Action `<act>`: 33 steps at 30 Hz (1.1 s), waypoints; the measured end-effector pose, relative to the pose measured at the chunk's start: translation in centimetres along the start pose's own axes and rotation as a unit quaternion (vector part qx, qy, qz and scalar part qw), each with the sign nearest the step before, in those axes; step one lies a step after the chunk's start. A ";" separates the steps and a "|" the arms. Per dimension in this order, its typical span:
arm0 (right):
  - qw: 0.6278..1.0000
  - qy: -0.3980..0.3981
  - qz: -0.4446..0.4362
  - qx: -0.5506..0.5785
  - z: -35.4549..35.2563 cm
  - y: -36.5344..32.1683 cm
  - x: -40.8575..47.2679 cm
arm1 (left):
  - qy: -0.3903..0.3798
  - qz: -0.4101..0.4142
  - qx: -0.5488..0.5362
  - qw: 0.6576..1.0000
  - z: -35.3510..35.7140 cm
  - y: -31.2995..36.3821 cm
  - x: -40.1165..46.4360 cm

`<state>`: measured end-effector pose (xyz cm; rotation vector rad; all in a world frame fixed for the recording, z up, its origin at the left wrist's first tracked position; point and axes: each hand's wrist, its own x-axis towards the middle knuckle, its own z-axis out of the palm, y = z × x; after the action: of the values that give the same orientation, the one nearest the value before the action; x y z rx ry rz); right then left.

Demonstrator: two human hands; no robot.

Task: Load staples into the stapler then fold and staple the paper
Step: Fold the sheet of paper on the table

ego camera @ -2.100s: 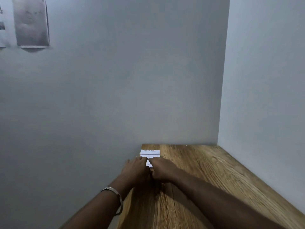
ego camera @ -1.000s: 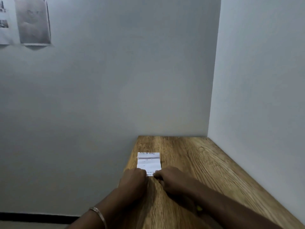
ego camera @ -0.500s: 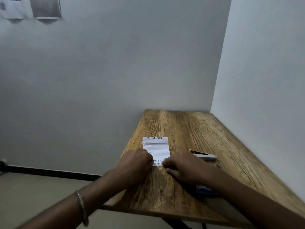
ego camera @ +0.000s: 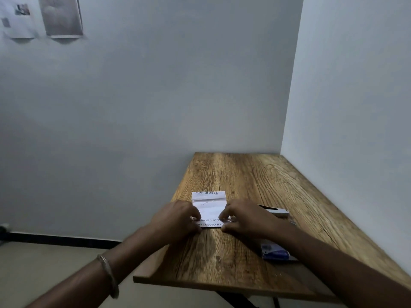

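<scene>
Both hands had drawn slightly apart since half a second earlier, baring more of the paper [ego camera: 209,207] on the wooden table [ego camera: 255,174]. Left hand [ego camera: 178,218] and right hand [ego camera: 242,218], fingers curled, pinched the sheet's near corners. Upside-down print read "TASK ID" at its far edge. Right of the paper lay the stapler [ego camera: 275,211], and nearer, a blue staple box [ego camera: 274,253].

Wooden table [ego camera: 255,174] in corner; two sheets [ego camera: 62,16] on wall.
</scene>
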<state>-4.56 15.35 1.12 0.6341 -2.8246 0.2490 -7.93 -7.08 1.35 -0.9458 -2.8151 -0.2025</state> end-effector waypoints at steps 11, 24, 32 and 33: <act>0.999 -0.035 -0.016 -0.002 -0.6 -0.4 -0.2 | -0.015 0.032 -0.011 0.999 -0.1 -0.3 -0.2; 0.998 -0.068 -0.003 0.004 -1.3 -0.1 0.6 | -0.025 0.016 -0.030 0.999 -0.1 -0.7 0.1; 0.999 -0.019 0.023 0.029 -0.5 0.8 1.7 | -0.036 -0.031 -0.100 0.994 -0.2 -1.4 2.0; 0.999 -0.016 0.028 0.032 -0.4 0.8 1.8 | -0.039 -0.034 -0.106 0.993 -0.1 -1.5 2.2</act>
<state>-6.41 15.49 1.90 0.5764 -2.8777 0.3429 -10.52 -7.01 1.78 -0.9169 -2.9445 -0.4936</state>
